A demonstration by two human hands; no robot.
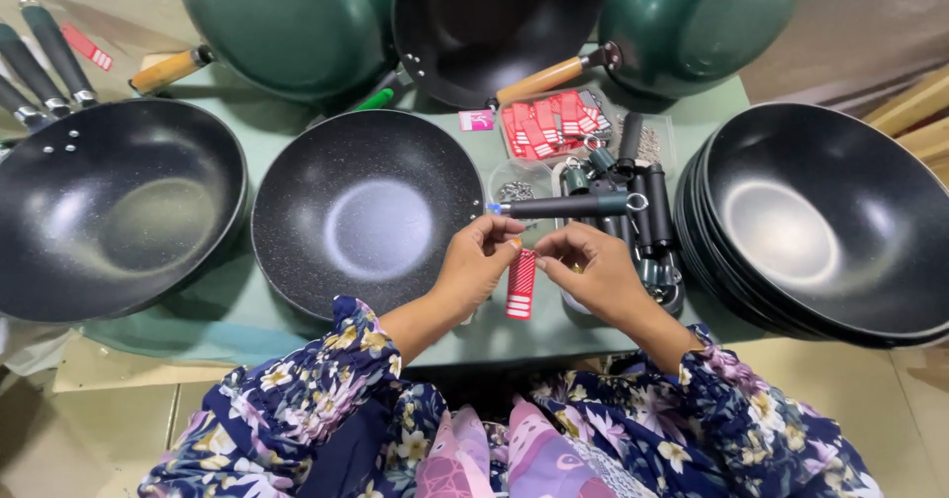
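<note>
Left hand (476,266) and right hand (593,273) pinched together on a red tag (520,285). Close above, a dark handle (568,206); just left, a black pan (366,211).

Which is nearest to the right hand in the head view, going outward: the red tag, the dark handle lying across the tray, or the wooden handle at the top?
1. red tag: pinched at its top, between the right hand and the left hand.
2. dark handle: just above the fingers.
3. wooden handle: far side of the table.
</note>
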